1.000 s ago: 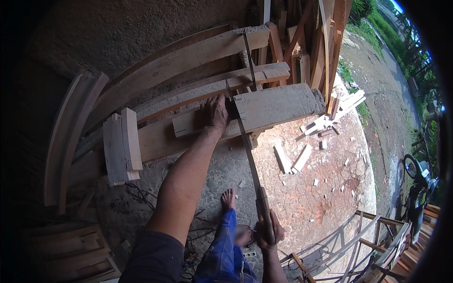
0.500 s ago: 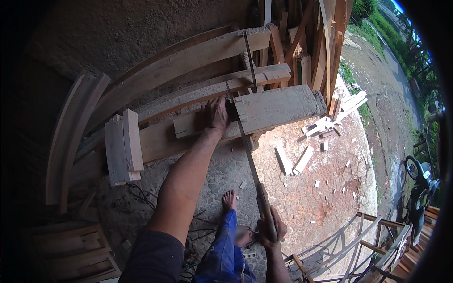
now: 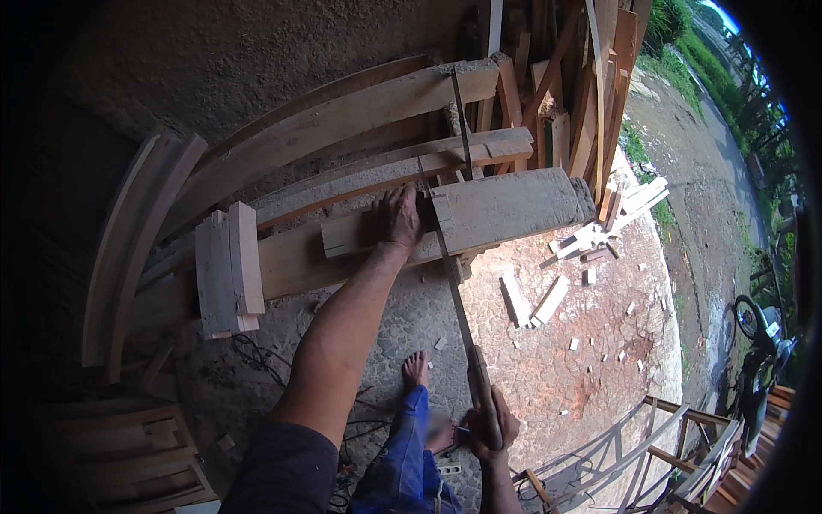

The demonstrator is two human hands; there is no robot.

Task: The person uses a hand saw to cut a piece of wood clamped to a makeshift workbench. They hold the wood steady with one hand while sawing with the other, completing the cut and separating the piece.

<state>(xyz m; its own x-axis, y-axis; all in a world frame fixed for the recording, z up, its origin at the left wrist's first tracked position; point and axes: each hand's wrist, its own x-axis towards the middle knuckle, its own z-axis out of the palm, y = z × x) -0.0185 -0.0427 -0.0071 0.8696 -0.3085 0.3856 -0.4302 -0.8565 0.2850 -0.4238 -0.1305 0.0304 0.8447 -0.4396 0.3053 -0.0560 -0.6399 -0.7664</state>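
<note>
The right hand has slid the saw a little way forward, so its handle is now a tiny bit nearer to the thick board than it was a second ago. The whole view has tipped up a bit too. Because of that, the board, the white sticks on the ground and the motorbike (way over by the road) all show lower down than before. The bare foot shows a bit lower as well.
</note>
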